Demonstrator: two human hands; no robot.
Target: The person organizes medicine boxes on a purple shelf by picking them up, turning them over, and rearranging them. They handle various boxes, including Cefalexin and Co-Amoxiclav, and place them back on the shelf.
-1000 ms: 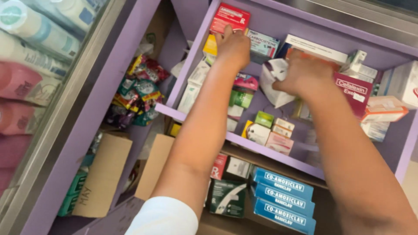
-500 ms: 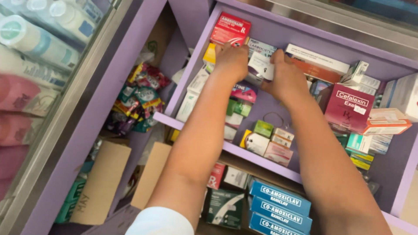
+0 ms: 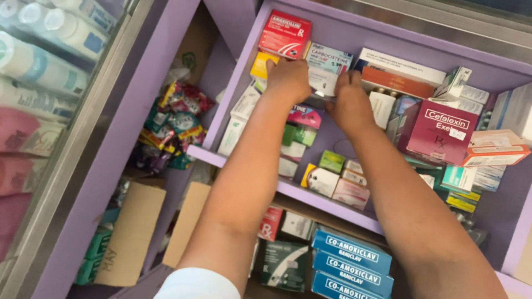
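Head view: you look down into a purple shelf unit [image 3: 238, 160] with both bare arms stretched up into its upper compartment.

Left hand [image 3: 288, 77]: your hand lies at the back of the upper compartment, just below the red box [image 3: 285, 34] in the top left corner. The fingers curl over the left edge of the white box [image 3: 327, 69] and touch the yellow box [image 3: 261, 65] beside it.

Right hand [image 3: 349, 102]: your hand sits just right of the left one, the fingers bent onto the lower right part of the same white box.

Grip: both hands close on the white box from either side; whether it is lifted off the packs beneath, I cannot tell.

White box: it stands near the back wall of the upper compartment, between the red box on its left and a long white and orange box [image 3: 402, 75] on its right.

Right side of compartment: a dark pink box [image 3: 440, 133] leans tilted, well apart from your hands.

Front edge of upper compartment: small green, white and pink packs [image 3: 338, 177] lie in a row, under your forearms.

Lower compartment: blue boxes [image 3: 349, 263] are stacked near the front.

Left of the shelf unit: a heap of bright sachets [image 3: 174, 124] sits above brown cardboard [image 3: 133, 232], and bottles [image 3: 39, 66] lie behind glass at the far left.
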